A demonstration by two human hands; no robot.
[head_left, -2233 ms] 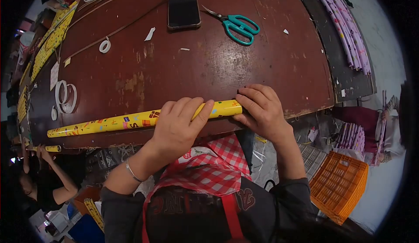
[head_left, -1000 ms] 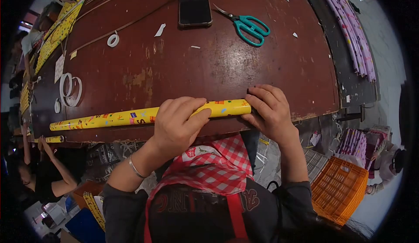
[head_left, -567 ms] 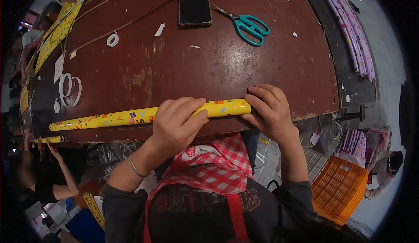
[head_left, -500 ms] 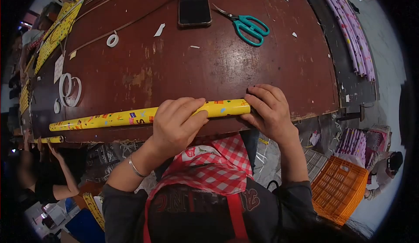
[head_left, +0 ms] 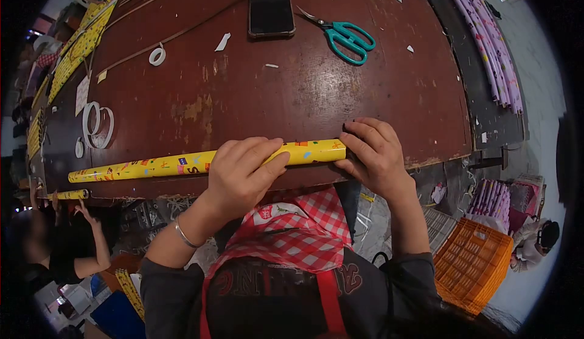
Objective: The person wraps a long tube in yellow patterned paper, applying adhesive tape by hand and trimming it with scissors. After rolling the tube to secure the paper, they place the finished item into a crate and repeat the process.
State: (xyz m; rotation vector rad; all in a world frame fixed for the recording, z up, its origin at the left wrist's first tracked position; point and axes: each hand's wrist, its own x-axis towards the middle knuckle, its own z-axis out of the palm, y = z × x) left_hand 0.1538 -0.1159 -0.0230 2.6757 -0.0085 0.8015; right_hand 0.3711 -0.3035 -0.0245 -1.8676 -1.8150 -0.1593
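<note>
A long roll of yellow printed wrapping paper [head_left: 152, 167] lies along the near edge of the brown table. My left hand [head_left: 243, 171] is closed around it, right of its middle, with the fingers over the top. At the roll's right end, my right hand [head_left: 374, 156] holds the rim between thumb and fingers; the fingertips are partly hidden there. Farther back on the table are teal-handled scissors [head_left: 350, 42] with their blades pointing to the upper left, beside a black phone [head_left: 271, 9].
White tape rings [head_left: 90, 126] and a smaller tape roll [head_left: 157, 55] are on the left. Purple rolls [head_left: 486, 47] lie at the right edge, above an orange crate [head_left: 474, 266] on the floor. Another person's hand [head_left: 86, 211] is near a short yellow roll [head_left: 68, 195] at lower left.
My left hand and the right end of the roll have shifted slightly left. My right hand stays almost in place. The other person's hand at lower left has moved a little.
</note>
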